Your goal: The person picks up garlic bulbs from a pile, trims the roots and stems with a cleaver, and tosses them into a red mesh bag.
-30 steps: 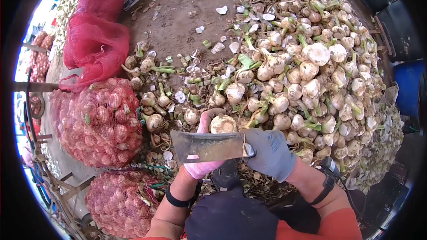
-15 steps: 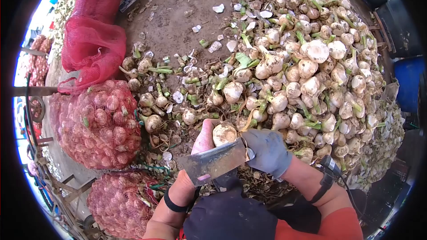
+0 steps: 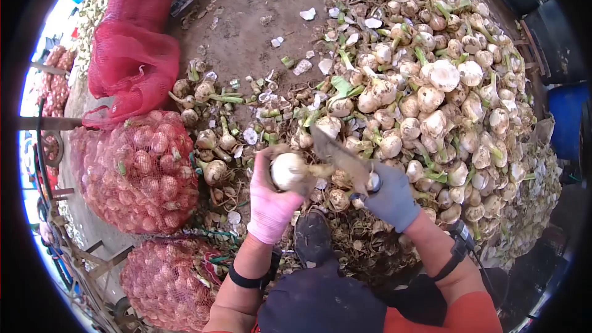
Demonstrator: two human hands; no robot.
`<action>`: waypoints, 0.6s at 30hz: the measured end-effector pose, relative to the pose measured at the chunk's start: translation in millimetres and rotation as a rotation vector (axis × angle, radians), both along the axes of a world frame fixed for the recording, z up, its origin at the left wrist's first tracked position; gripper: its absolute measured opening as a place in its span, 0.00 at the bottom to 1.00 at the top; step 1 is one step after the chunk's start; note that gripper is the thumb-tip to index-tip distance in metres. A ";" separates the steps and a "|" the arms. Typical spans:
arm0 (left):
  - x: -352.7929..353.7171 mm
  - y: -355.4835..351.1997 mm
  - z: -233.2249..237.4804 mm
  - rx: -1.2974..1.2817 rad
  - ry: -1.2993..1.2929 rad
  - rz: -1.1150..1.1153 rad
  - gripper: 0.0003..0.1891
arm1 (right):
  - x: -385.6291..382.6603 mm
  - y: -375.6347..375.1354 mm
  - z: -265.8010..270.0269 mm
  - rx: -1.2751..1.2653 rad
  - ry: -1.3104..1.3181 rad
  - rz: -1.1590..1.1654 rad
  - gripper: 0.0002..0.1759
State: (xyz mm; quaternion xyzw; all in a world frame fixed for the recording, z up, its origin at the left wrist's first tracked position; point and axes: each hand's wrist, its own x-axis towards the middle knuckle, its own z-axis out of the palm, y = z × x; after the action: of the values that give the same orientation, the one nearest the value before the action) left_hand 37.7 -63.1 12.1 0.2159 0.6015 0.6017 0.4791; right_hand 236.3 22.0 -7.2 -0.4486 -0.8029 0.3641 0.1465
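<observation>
Outdoor onion-sorting yard: heaped onions [image 3: 431, 105] on bare dirt ground [image 3: 246, 31], filled red mesh sacks [image 3: 135, 169] (trimmings everywhere).

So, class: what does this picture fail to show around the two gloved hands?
Head view:
Hidden inside the grey-gloved right hand: the knife handle.
Blurred: the flat metal knife blade; contact with the round white bulb unclear.
Covered by the pink-gloved left hand: the bulb's underside.
Cut off by the lens edge: the blue container.

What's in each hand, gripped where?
Left hand wraps a pale bulb around its side; right hand grips a knife by the handle, blade free.
</observation>
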 end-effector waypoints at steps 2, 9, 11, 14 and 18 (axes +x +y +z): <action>-1.7 -2.7 -7.7 -0.063 -0.320 0.197 0.35 | -5.1 -7.7 -1.1 -0.061 0.143 0.029 0.14; 12.0 -24.2 -29.0 0.028 -0.791 0.159 0.28 | -21.2 -10.7 16.6 -0.031 0.159 0.125 0.13; 15.6 -30.3 -38.2 0.016 -0.461 0.010 0.27 | -21.5 -10.2 18.7 0.004 0.160 0.120 0.14; 19.8 -18.2 -1.4 -0.033 -0.817 0.095 0.27 | -14.2 -4.0 4.3 -0.053 0.097 0.086 0.15; 11.5 -12.2 19.8 -0.030 -0.771 0.029 0.19 | 12.0 17.7 -56.0 -0.379 0.159 -0.123 0.15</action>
State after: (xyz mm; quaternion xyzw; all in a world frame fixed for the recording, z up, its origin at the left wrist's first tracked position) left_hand 49.2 -75.4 31.9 -0.0419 0.3889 0.6364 0.6648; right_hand 248.3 39.7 -63.3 -0.4861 -0.6772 0.5332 0.1441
